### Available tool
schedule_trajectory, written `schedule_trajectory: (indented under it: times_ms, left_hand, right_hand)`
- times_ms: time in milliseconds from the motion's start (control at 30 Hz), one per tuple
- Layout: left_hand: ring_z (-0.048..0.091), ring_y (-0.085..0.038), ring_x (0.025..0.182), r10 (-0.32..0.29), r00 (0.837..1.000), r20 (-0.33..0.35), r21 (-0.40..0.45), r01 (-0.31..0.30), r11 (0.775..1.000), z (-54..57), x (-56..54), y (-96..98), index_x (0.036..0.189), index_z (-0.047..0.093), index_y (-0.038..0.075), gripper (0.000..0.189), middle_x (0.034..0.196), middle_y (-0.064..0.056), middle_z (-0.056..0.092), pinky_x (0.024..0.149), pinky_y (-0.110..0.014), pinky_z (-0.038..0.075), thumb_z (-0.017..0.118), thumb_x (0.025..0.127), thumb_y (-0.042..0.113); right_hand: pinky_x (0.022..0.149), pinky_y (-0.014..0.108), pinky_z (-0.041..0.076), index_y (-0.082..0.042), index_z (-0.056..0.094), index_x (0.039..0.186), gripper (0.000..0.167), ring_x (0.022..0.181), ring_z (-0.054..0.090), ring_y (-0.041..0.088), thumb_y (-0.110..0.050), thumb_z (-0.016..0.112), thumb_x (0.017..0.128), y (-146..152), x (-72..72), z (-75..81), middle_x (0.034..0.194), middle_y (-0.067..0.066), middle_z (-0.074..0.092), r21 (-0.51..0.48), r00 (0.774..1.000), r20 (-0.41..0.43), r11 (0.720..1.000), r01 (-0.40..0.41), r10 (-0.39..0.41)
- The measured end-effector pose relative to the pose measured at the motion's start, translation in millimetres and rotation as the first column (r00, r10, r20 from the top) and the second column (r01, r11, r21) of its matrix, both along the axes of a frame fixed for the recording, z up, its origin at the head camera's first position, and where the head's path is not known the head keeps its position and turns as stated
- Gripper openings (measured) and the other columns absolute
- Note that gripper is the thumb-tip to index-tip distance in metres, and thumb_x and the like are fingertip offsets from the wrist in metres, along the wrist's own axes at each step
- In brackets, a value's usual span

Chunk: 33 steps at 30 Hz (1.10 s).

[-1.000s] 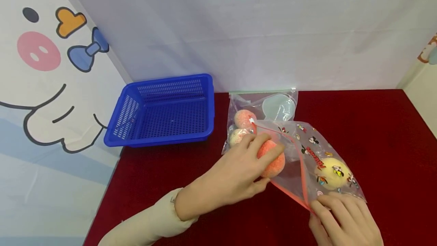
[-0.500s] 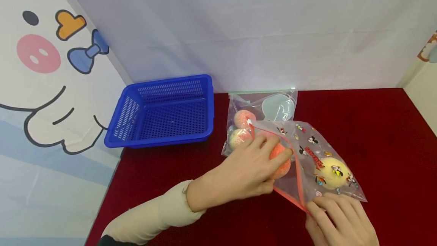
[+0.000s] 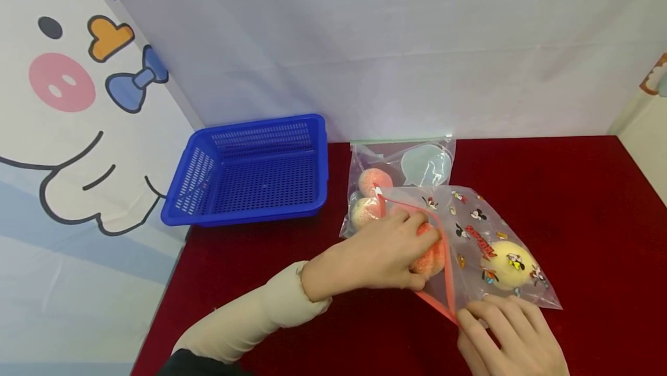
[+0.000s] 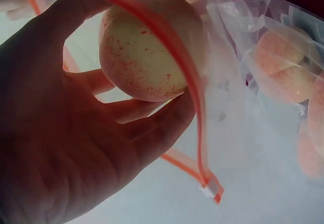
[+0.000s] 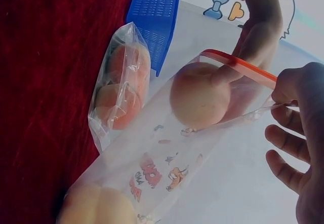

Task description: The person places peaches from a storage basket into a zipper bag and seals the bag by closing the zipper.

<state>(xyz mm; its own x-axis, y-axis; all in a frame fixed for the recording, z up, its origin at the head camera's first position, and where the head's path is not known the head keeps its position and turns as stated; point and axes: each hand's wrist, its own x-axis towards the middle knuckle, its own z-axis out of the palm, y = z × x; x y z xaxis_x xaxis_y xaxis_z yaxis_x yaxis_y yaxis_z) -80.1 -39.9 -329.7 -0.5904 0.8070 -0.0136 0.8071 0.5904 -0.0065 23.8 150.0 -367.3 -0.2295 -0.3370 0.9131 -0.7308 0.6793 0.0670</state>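
My left hand grips a pink-red peach at the mouth of a clear zip bag with a red zip edge and cartoon prints. In the left wrist view the peach sits between thumb and fingers, partly behind the red strip. The right wrist view shows that peach inside the bag's opening. My right hand pinches the bag's near corner between thumb and forefinger, its other fingers loosely bent. A yellow peach lies at the closed end of the bag.
Behind the printed bag lies a second clear zip bag, holding several peaches and a pale blue speech-bubble-shaped piece. A blue plastic basket stands to the left on the red cloth. A white curtain hangs behind.
My left hand has carried the peach to the right, into the bag's mouth. My right hand has shifted slightly left with the bag's corner, and the opening has narrowed around the peach.
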Motion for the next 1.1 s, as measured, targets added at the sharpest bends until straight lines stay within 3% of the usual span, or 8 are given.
schedule_trajectory:
  times_ms: [100,233,433,567,700,900,1000,1100]
  left_hand:
    - [0.064,-0.024,0.114,-0.001,1.000,0.018,-0.004,0.001,1.000,-2.8,-3.2,3.8,0.129,0.064,0.018,0.053,0.130,-0.002,0.065,0.098,-0.034,0.055,0.074,0.087,0.049]
    - [0.065,-0.023,0.118,0.008,0.998,0.056,0.005,-0.008,1.000,-5.8,-5.8,6.0,0.129,0.065,0.016,0.044,0.132,-0.004,0.066,0.105,-0.033,0.052,0.068,0.095,0.044]
    - [0.065,-0.018,0.111,-0.007,0.990,0.138,0.029,0.003,1.000,-5.1,-5.3,2.9,0.116,0.069,0.017,0.021,0.120,0.000,0.067,0.095,-0.028,0.056,0.065,0.098,0.027]
    - [0.063,-0.015,0.114,-0.035,0.984,0.176,0.075,0.023,0.997,-4.2,-2.9,-5.1,0.115,0.069,0.017,0.019,0.122,0.001,0.065,0.099,-0.028,0.053,0.066,0.099,0.026]
    - [0.060,-0.011,0.101,-0.055,0.980,0.193,0.142,0.027,0.989,-0.7,0.8,-21.0,0.112,0.068,0.017,0.013,0.116,0.003,0.064,0.090,-0.025,0.052,0.065,0.101,0.023]
    - [0.059,-0.005,0.089,0.011,0.981,0.194,0.285,-0.067,0.956,1.1,7.4,-47.2,0.116,0.070,0.022,0.014,0.108,0.009,0.070,0.074,-0.021,0.051,0.063,0.104,0.021]
    - [0.059,-0.004,0.085,0.068,0.981,0.184,0.324,-0.126,0.938,-3.1,8.6,-56.3,0.112,0.068,0.022,0.010,0.102,0.010,0.068,0.070,-0.022,0.051,0.064,0.103,0.020]
    - [0.061,-0.004,0.082,0.117,0.974,0.196,0.343,-0.179,0.922,-11.5,9.6,-62.1,0.112,0.066,0.019,0.012,0.102,0.009,0.067,0.069,-0.022,0.051,0.065,0.101,0.015]
  right_hand:
    - [0.062,0.040,0.040,-0.004,0.066,0.069,0.032,0.060,0.055,0.030,-0.012,0.052,0.096,1,-1.0,0.1,0.066,0.011,0.063,-0.002,1.000,-0.011,1.000,0.000,0.000]
    - [0.062,0.040,0.040,-0.004,0.066,0.069,0.031,0.059,0.056,0.030,-0.013,0.053,0.095,3,-2.3,-4.0,0.065,0.011,0.064,-0.018,0.999,-0.031,1.000,0.005,-0.006]
    - [0.061,0.038,0.039,-0.004,0.064,0.067,0.028,0.058,0.054,0.029,-0.010,0.054,0.092,3,-4.7,-3.4,0.063,0.011,0.062,-0.082,0.998,-0.063,0.996,0.023,-0.028]
    - [0.061,0.039,0.039,-0.003,0.064,0.066,0.027,0.056,0.054,0.030,-0.009,0.054,0.091,5,-6.4,-4.2,0.062,0.011,0.062,-0.132,0.996,-0.072,0.991,0.036,-0.046]
    - [0.062,0.039,0.040,-0.002,0.065,0.066,0.027,0.056,0.055,0.031,-0.010,0.056,0.090,5,-6.1,-1.0,0.062,0.012,0.063,-0.175,0.996,-0.059,0.983,0.056,-0.067]
    - [0.067,0.038,0.040,-0.002,0.066,0.065,0.030,0.058,0.055,0.029,-0.014,0.058,0.091,12,-4.1,-1.2,0.062,0.012,0.063,-0.236,0.998,-0.009,0.970,0.055,-0.059]
    - [0.072,0.036,0.043,-0.004,0.070,0.067,0.029,0.062,0.056,0.026,-0.016,0.060,0.091,20,-3.8,-3.5,0.065,0.009,0.065,-0.269,1.000,0.019,0.963,0.026,-0.022]
    - [0.081,0.028,0.045,-0.003,0.070,0.066,0.031,0.064,0.056,0.024,-0.018,0.062,0.092,22,-4.6,4.1,0.064,0.009,0.064,-0.323,1.000,0.022,0.946,-0.002,0.010]
